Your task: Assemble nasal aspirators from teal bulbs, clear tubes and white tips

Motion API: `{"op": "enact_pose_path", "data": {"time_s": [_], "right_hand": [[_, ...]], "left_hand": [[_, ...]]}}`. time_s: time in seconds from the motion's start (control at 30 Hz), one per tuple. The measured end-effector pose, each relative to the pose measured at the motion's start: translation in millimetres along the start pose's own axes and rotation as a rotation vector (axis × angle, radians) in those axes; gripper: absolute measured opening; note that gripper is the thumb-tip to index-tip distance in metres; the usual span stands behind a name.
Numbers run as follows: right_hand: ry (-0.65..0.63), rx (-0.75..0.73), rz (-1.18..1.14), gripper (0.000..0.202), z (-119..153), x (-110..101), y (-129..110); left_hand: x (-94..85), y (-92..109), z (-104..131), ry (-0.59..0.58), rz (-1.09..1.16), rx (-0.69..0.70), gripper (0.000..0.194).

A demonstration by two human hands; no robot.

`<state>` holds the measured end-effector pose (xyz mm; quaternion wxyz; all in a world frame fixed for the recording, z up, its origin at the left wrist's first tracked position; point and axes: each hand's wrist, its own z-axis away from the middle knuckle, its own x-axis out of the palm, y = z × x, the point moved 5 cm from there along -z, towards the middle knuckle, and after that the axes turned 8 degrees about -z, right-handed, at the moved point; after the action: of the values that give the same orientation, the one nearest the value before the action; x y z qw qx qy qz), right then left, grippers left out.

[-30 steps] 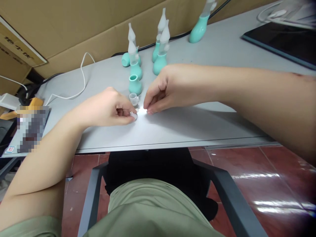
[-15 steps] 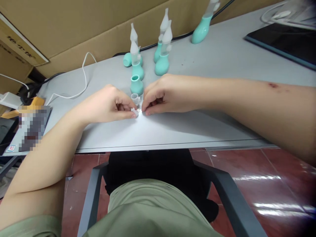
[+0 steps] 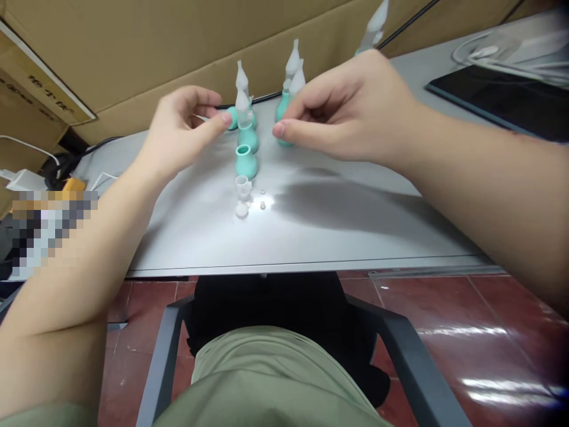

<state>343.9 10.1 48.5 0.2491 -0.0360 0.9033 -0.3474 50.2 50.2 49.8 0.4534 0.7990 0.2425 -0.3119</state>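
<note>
My left hand (image 3: 184, 127) is raised over the table with thumb and fingers apart, beside the left pair of nasal aspirators. The front aspirator (image 3: 244, 110) there has a teal bulb and a clear pointed tip, and stands upright. My right hand (image 3: 342, 110) is in front of the other pair, its fingers loosely curled and nothing visible in them; it partly hides a front aspirator (image 3: 297, 80) and one behind. Below my hands, an open teal bulb (image 3: 246, 163), a clear cup-shaped part (image 3: 242, 186), a small white piece (image 3: 242, 209) and tiny clear pieces (image 3: 262, 206) lie in a cluster.
Another aspirator (image 3: 372, 29) stands at the back right, partly behind my right hand. A black tablet-like slab (image 3: 498, 98) and white cables lie on the right. Cardboard (image 3: 178, 41) lines the back. A white adapter (image 3: 26, 179) is at the left.
Both hands have left the small parts at the front and moved up and apart, towards the standing aspirators. The small white piece formerly in my left fingers now lies on the table.
</note>
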Motion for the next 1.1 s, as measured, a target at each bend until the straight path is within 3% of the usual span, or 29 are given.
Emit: {"op": "enact_pose_path", "data": {"time_s": [0.07,0.13,0.23,0.33,0.43,0.5,0.63,0.73,0.87,1.1], "right_hand": [[0.057,-0.007,-0.017,0.029,-1,-3,4],[0.084,0.007,-0.010,0.020,-2,-3,12],[0.122,0.040,-0.015,0.015,-5,-4,24],[0.144,0.057,-0.024,0.016,-8,-5,31],[0.173,0.061,-0.066,0.014,-9,-5,32],[0.196,0.052,-0.115,0.030,-8,-4,29],[0.208,0.055,-0.238,0.063,-6,4,18],[0.203,-0.038,-0.254,0.048,-6,9,7],[0.266,-0.106,-0.130,0.019,-5,1,3],[0.195,-0.051,-0.168,0.017,-4,2,3]], "left_hand": [[15.4,-3,-18,-0.115,-0.009,-0.048,0.074],[26.0,6,-29,-0.164,-0.023,-0.003,0.060],[39.4,18,-33,-0.231,0.000,0.068,0.036],[50.4,11,-33,-0.264,0.042,0.092,0.039],[53.6,0,-40,-0.143,0.075,0.173,0.060],[50.8,1,-44,0.000,0.087,0.261,0.069],[40.5,30,-34,0.269,-0.051,0.512,0.063],[33.6,51,-19,0.319,-0.106,0.635,0.054],[25.9,59,-10,0.209,-0.203,0.577,0.041],[17.7,72,12,0.020,-0.206,0.296,0.029]]}}
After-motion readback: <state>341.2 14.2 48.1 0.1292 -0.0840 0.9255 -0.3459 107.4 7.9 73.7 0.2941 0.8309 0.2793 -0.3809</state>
